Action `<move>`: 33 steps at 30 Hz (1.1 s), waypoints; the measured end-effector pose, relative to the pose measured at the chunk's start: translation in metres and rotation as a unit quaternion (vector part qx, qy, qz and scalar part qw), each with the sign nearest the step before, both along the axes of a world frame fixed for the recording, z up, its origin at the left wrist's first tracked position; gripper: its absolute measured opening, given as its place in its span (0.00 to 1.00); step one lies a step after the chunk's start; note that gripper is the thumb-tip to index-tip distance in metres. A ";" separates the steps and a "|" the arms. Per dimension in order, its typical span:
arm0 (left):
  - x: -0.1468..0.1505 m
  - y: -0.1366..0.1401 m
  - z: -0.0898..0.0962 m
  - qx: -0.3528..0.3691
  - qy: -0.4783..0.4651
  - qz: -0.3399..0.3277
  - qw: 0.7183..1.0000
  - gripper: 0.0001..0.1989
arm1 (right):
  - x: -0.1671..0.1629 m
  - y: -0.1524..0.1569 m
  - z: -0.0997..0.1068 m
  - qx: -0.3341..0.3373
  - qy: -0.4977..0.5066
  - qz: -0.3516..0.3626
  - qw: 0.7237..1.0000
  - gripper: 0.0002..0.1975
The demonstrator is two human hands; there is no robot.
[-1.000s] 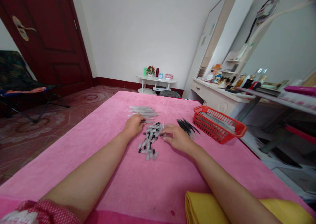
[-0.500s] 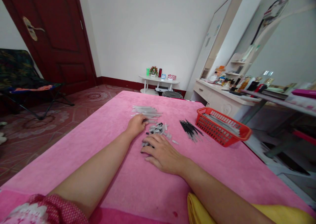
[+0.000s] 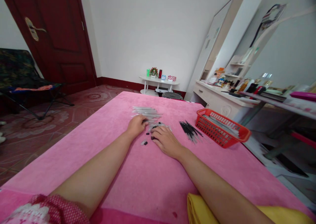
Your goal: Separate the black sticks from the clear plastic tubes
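My left hand (image 3: 137,125) rests on the pink cloth with its fingers curled in at the near side of a bundle of translucent grey pen barrels (image 3: 145,111). Something small and dark shows at its fingertips, too small to name. Over a small heap of pale and black pen caps (image 3: 158,125) lies my right hand (image 3: 169,142), palm down, fingers apart and touching the pieces. It hides much of the heap. A loose pale and black piece (image 3: 144,142) lies between the hands. Right of them is a fanned pile of black-tipped pen refills (image 3: 189,130).
A red plastic basket (image 3: 217,132) holding more thin grey sticks stands at the table's right. A folded yellow cloth (image 3: 201,209) lies under my right forearm. Beyond the pink-covered table (image 3: 111,171) are a low white stand (image 3: 159,81) and a cluttered dresser (image 3: 222,95).
My right hand has slid forward and to the right, onto the heap of caps. A couple of small pieces now lie uncovered where it was. My left hand has stayed in place.
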State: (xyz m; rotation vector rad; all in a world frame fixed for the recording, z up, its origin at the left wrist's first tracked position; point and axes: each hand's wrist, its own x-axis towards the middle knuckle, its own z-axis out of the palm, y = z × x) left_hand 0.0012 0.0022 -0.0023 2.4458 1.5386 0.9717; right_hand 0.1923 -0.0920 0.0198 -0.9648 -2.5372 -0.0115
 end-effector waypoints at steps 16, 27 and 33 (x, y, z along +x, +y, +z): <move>-0.001 -0.005 0.005 0.062 -0.011 -0.016 0.998 0.09 | 0.090 0.009 0.023 0.020 -0.103 -0.479 0.871 0.15; 0.004 -0.009 0.006 0.079 -0.008 -0.059 0.995 0.10 | 0.085 0.006 0.027 -0.033 -0.132 -0.496 0.858 0.11; 0.007 -0.012 0.009 0.083 -0.018 -0.075 0.994 0.10 | 0.076 0.001 0.033 0.019 -0.083 -0.427 0.900 0.10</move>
